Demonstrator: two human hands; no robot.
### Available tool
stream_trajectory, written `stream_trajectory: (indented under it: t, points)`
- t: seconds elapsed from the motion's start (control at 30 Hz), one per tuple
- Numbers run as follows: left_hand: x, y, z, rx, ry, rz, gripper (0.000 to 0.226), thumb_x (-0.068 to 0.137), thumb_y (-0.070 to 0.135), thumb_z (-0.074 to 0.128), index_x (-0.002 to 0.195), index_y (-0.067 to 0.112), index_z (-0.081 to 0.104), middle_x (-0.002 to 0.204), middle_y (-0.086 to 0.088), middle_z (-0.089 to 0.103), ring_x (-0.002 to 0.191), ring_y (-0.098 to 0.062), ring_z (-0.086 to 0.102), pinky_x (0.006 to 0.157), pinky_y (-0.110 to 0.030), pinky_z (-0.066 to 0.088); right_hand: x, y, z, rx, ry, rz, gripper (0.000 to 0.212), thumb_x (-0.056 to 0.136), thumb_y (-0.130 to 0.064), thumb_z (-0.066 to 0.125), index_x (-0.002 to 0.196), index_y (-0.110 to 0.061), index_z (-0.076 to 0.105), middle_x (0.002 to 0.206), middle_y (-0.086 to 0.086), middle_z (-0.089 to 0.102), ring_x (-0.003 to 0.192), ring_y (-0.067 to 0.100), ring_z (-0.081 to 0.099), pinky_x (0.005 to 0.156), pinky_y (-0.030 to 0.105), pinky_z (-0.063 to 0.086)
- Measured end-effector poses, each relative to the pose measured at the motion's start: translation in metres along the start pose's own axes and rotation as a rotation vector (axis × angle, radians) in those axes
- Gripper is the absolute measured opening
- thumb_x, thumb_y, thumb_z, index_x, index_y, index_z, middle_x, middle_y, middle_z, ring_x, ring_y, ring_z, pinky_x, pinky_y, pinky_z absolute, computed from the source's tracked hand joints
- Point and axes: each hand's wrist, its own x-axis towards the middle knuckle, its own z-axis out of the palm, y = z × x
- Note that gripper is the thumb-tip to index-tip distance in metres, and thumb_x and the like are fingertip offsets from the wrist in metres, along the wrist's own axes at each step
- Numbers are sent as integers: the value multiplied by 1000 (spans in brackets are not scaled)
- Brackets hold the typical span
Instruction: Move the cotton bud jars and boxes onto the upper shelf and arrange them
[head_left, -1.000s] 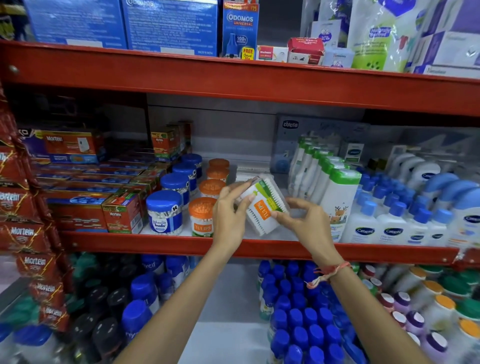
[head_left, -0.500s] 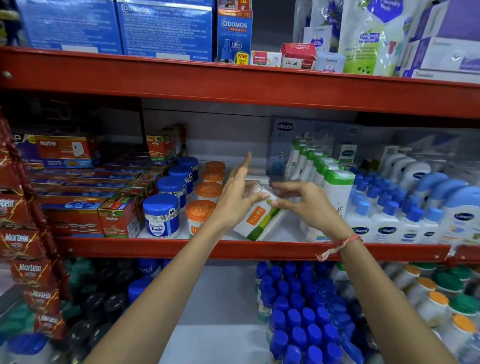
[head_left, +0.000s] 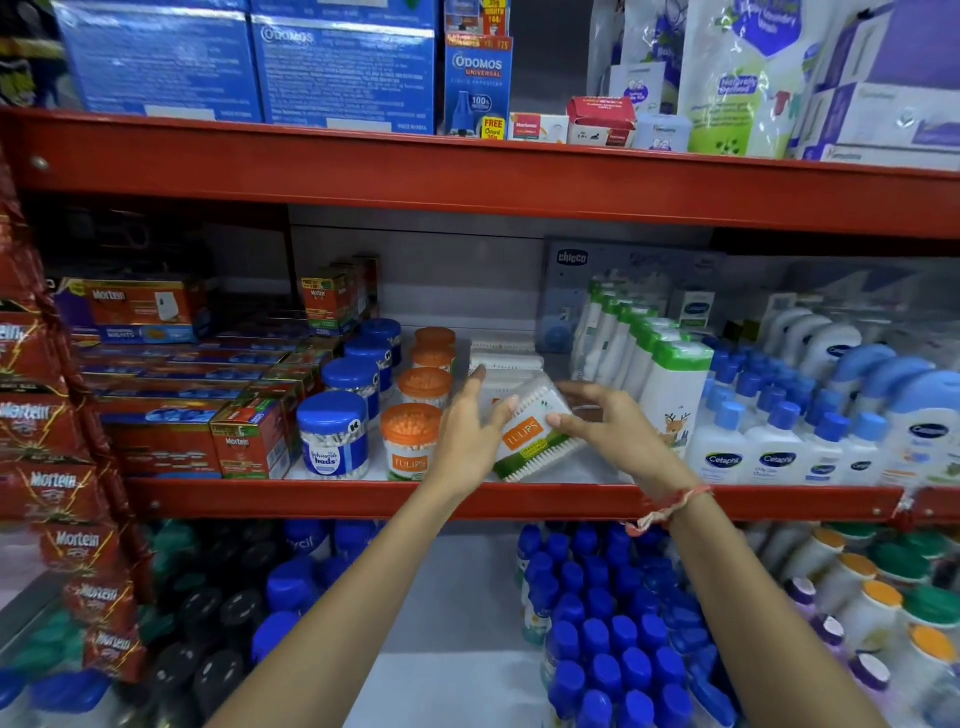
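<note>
Both sets of fingers (head_left: 558, 420) grasping one flat clear plastic Tulips cotton bud box (head_left: 535, 431), tilted, lower edge near the red metal shelf (head_left: 519, 501) front, apparently not yet flat. Left hand (head_left: 470, 431) at its left edge, right hand (head_left: 605, 423) across its top. Risk: slipping off the lip, or nudging the orange-lidded clear jar (head_left: 411, 441) just beside. Buds packed inside box and jars alike; blue-lidded jar (head_left: 332, 436) further left; more flat boxes (head_left: 506, 358) stacked behind.
</note>
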Motion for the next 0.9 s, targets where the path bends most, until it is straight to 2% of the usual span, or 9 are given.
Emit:
stream_trajectory:
  t: [0.07, 0.17, 0.27, 0.4, 0.53, 0.6, 0.67, 0.73, 0.9]
  points:
    - [-11, -4, 0, -5, 34, -47, 55, 100, 39, 44, 149, 16, 33, 140, 5, 49, 118, -7, 54, 97, -20, 44, -3, 7, 4, 94, 30, 29, 51, 82, -25, 74, 128, -13, 57, 122, 6, 66, 114, 21, 61, 101, 48, 48]
    - [-20, -9, 4, -90, 56, -115, 49, 103, 44, 32, 139, 13, 43, 135, 3, 54, 122, -14, 53, 106, -31, 41, -8, 12, 9, 224, 37, 97, 49, 85, -14, 70, 129, -6, 52, 126, 11, 60, 120, 24, 56, 102, 45, 48]
    - [-22, -11, 6, -258, 74, -221, 43, 104, 42, 29, 116, 14, 59, 114, -3, 68, 107, -15, 62, 96, -33, 49, -14, 15, 14, 294, -19, 148, 44, 89, -9, 65, 130, -3, 48, 122, 10, 59, 115, 22, 57, 90, 33, 53]
    - [-24, -14, 3, -305, 50, -199, 44, 104, 40, 28, 107, 18, 66, 103, 2, 72, 99, -9, 66, 84, -22, 51, -18, 19, 16, 267, -48, 178, 42, 90, -4, 62, 130, -2, 47, 126, 16, 61, 118, 27, 58, 101, 42, 49]
    - [-27, -14, 2, -311, 26, -184, 38, 104, 38, 28, 105, 23, 63, 95, 11, 69, 89, 2, 65, 68, -7, 48, -18, 22, 18, 199, -96, 178, 43, 89, -3, 62, 130, -1, 48, 125, 18, 64, 116, 27, 61, 99, 43, 51]
    - [-30, -14, 1, -303, 27, -176, 37, 105, 37, 28, 102, 26, 63, 96, 11, 69, 91, 2, 64, 70, -7, 49, -20, 21, 19, 186, -90, 181, 42, 90, -1, 61, 131, -1, 49, 123, 18, 65, 110, 22, 62, 86, 27, 56]
    - [-33, -17, 1, -291, 31, -166, 37, 104, 38, 28, 103, 25, 63, 97, 9, 69, 94, -2, 64, 76, -13, 49, -20, 21, 20, 143, -85, 173, 41, 91, -2, 60, 131, -2, 51, 122, 16, 66, 104, 15, 61, 78, 16, 53]
    - [-36, -16, 0, -278, 18, -152, 39, 104, 38, 28, 108, 23, 64, 99, 9, 69, 96, -2, 64, 79, -15, 48, -21, 17, 21, 88, -63, 155, 40, 91, -4, 61, 130, -3, 53, 121, 15, 67, 102, 13, 60, 84, 19, 49]
    - [-34, -21, -1, -255, -40, -140, 44, 105, 37, 27, 121, 17, 62, 100, 12, 68, 92, 5, 63, 71, -6, 47, -21, 18, 27, -1, -45, 139, 38, 90, -5, 63, 128, -3, 55, 120, 15, 67, 112, 23, 62, 94, 27, 47]
